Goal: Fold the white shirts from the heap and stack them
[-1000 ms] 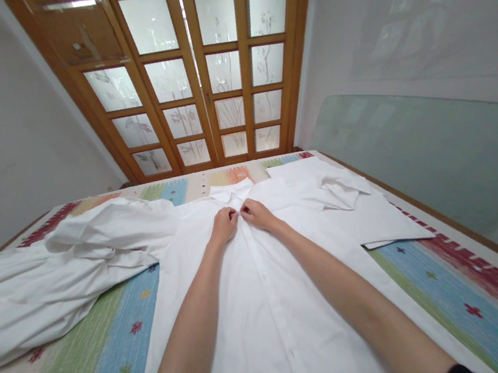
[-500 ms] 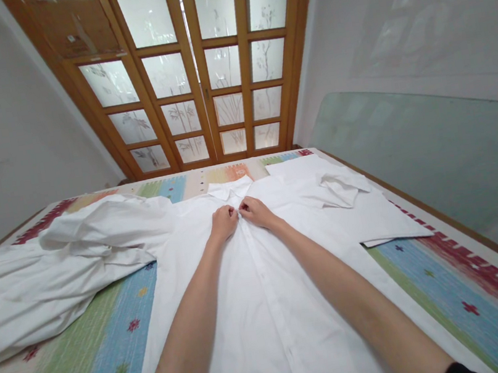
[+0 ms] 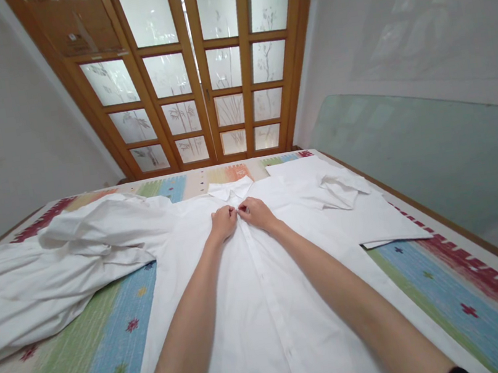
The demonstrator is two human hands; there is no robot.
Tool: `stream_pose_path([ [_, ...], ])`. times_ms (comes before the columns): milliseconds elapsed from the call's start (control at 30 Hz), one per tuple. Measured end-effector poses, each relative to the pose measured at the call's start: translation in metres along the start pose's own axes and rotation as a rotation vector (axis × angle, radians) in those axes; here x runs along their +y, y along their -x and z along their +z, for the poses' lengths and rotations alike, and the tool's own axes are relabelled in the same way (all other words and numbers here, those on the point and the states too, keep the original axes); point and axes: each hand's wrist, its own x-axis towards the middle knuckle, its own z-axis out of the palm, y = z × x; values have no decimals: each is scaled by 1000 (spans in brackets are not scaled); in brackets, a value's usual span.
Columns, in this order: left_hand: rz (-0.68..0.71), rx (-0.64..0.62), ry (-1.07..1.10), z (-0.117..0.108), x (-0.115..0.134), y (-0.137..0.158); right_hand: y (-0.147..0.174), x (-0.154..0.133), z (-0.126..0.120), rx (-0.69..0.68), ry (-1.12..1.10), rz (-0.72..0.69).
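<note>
A white button-up shirt (image 3: 244, 312) lies front side up, its collar (image 3: 232, 188) pointing away from me. Just below the collar, my left hand (image 3: 225, 222) pinches the front placket from the left. Opposite it, my right hand (image 3: 255, 213) pinches the same strip of fabric, the fingertips of both hands nearly meeting. Whatever button sits between them is too small and covered to make out. Farther down the placket, small buttons (image 3: 289, 352) show between my forearms.
More white cloth (image 3: 57, 277) is bunched at the left. On the right lies a flat white piece (image 3: 385, 219) with a folded sleeve or cuff (image 3: 340, 188) on it. Beneath is a striped, patterned cover (image 3: 130, 329). A pale green panel (image 3: 432, 159) leans by the right wall; glazed wooden doors (image 3: 206, 105) stand behind.
Both hands stay at the placket below the collar, with only slight finger movement. The shirt and other cloth lie as before.
</note>
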Motion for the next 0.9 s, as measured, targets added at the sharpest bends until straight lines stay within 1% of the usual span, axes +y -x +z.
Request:
stream_pose_path([
  [100,14,2,-1,1,-1,0,2,-5,-5,-62,88,55],
  [300,43,40,13,3,-2,0,5,-20,-10,-165,269,100],
  [367,49,77,17,4,-3,2,5,-24,-10,-172,315,107],
  [433,72,141,21,4,-4,3,5,-25,-9,-174,340,115],
  [533,125,217,0,4,-4,5,6,-24,-9,-169,327,111],
  [600,136,203,-51,3,-3,7,8,-22,-9,-147,289,88],
  [767,131,92,-210,1,-1,12,16,-16,-8,-56,233,24],
  [900,161,54,-258,-3,-1,16,23,-12,-12,-47,232,-22],
])
